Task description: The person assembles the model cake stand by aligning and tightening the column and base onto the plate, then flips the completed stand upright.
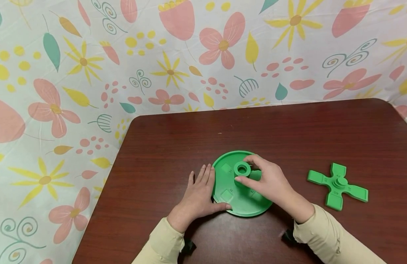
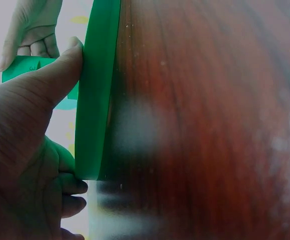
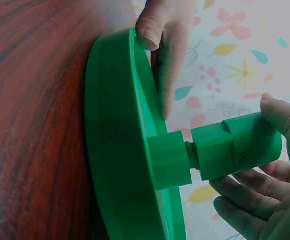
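A round green base (image 1: 246, 207) with a raised rim lies on the table, a short thick stub (image 3: 171, 159) standing up from it. My right hand (image 1: 272, 179) holds a hollow green cylinder (image 3: 235, 147) between thumb and fingers above the stub. The cylinder leans slightly, and a narrow neck shows between it and the stub in the right wrist view. My left hand (image 1: 198, 196) rests against the left side of the base, fingers extended, the thumb at its front rim. Whether the neck is seated in the stub I cannot tell.
A green cross-shaped piece (image 1: 340, 182) with a round boss in its middle lies right of my right hand. The dark wooden table (image 1: 177, 146) backs onto a flowered cloth (image 1: 203, 47). Black devices are strapped near both wrists.
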A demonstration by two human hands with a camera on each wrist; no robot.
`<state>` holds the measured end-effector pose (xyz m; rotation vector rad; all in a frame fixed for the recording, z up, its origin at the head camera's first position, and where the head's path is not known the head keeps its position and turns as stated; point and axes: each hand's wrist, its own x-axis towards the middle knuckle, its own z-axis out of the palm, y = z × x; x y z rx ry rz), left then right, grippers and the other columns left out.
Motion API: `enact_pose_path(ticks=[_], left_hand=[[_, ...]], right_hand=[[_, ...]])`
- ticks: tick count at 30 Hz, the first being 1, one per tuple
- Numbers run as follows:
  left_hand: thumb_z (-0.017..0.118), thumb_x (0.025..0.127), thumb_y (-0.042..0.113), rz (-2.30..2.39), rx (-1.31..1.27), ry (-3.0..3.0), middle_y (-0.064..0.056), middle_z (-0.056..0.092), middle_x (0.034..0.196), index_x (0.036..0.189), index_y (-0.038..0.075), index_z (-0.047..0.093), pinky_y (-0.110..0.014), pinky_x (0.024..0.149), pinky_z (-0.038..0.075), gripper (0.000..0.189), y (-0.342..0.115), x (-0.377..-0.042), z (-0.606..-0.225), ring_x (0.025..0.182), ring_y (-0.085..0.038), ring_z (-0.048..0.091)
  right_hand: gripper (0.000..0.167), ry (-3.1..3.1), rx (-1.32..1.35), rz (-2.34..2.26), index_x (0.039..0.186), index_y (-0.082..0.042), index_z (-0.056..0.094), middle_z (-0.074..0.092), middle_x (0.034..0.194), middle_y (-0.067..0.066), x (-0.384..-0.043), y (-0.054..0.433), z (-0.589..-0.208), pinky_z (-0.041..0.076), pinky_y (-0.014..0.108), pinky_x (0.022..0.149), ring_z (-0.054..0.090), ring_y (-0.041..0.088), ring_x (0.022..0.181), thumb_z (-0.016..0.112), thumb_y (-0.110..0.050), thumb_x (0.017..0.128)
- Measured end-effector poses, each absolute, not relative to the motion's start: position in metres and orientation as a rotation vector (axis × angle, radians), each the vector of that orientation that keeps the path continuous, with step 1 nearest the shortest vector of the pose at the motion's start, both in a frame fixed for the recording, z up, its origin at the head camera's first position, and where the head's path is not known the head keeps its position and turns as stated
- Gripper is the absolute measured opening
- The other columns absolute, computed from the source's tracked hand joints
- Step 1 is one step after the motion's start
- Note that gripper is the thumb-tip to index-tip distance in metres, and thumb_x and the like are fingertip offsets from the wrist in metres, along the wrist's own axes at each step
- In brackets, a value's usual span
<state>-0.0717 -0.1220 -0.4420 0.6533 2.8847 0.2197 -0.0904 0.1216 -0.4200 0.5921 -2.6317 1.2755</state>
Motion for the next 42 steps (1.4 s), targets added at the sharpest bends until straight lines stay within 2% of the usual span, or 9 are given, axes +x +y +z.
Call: enact_pose_path(ticks=[5,9,14,17,24,33,42], left_hand=[[0.051,0.074,0.085,0.229,0.653,2.876,-0.015,0.009,0.162,0.156,0.003,0.009,-0.058,0.114,0.009,0.124,-0.122,-0.072,-0.442,0.149,-0.027,0.006],[0.051,0.074,0.085,0.232,0.653,2.876,-0.014,0.009,0.162,0.156,0.004,0.009,-0.058,0.114,0.009,0.124,-0.122,-0.072,-0.443,0.149,-0.027,0.005],[0.052,0.074,0.085,0.243,0.651,2.874,-0.014,0.009,0.162,0.157,0.004,0.008,-0.058,0.115,0.008,0.124,-0.122,-0.071,-0.443,0.149,-0.027,0.005],[0.052,0.074,0.085,0.247,0.653,2.875,-0.014,0.009,0.162,0.157,0.004,0.008,-0.058,0.114,0.008,0.124,-0.122,-0.071,-0.443,0.149,-0.027,0.005],[0.052,0.073,0.085,0.243,0.658,2.879,-0.015,0.01,0.162,0.157,0.004,0.008,-0.059,0.114,0.009,0.124,-0.122,-0.072,-0.443,0.149,-0.027,0.006],[0.053,0.074,0.083,0.255,0.65,2.874,-0.015,0.009,0.162,0.156,0.003,0.009,-0.059,0.114,0.009,0.123,-0.122,-0.071,-0.441,0.149,-0.028,0.006],[0.053,0.075,0.083,0.271,0.642,2.866,-0.014,0.009,0.162,0.157,0.004,0.008,-0.058,0.114,0.009,0.122,-0.123,-0.071,-0.441,0.149,-0.027,0.006]], right_hand=[[0.056,-2.666,0.688,1.226,0.136,-0.018,0.057,0.06,0.132,0.0,-0.092,0.124,-0.421,0.051,0.049,0.085,0.063,0.023,0.109,0.074,-0.038,0.087],[0.056,-2.674,0.801,1.266,0.143,-0.019,0.051,0.054,0.14,0.0,-0.094,0.127,-0.421,0.048,0.049,0.092,0.055,0.024,0.122,0.069,-0.034,0.092],[0.054,-2.634,0.925,1.4,0.145,-0.011,0.047,0.049,0.144,0.002,-0.096,0.131,-0.418,0.045,0.038,0.099,0.048,0.02,0.13,0.065,-0.02,0.095],[0.053,-2.633,0.952,1.431,0.145,-0.009,0.047,0.049,0.145,0.002,-0.098,0.133,-0.418,0.044,0.033,0.101,0.047,0.018,0.131,0.064,-0.017,0.095],[0.048,-2.61,0.906,1.43,0.138,-0.012,0.054,0.059,0.133,0.001,-0.1,0.134,-0.421,0.049,0.044,0.094,0.056,0.017,0.121,0.068,-0.019,0.093],[0.04,-2.602,0.746,1.357,0.123,-0.02,0.061,0.064,0.113,-0.013,-0.094,0.127,-0.422,0.052,0.043,0.085,0.063,0.011,0.101,0.076,-0.029,0.087],[0.043,-2.583,0.624,1.267,0.118,-0.02,0.06,0.063,0.107,-0.01,-0.087,0.119,-0.424,0.053,0.045,0.077,0.067,0.018,0.095,0.081,-0.028,0.082]])
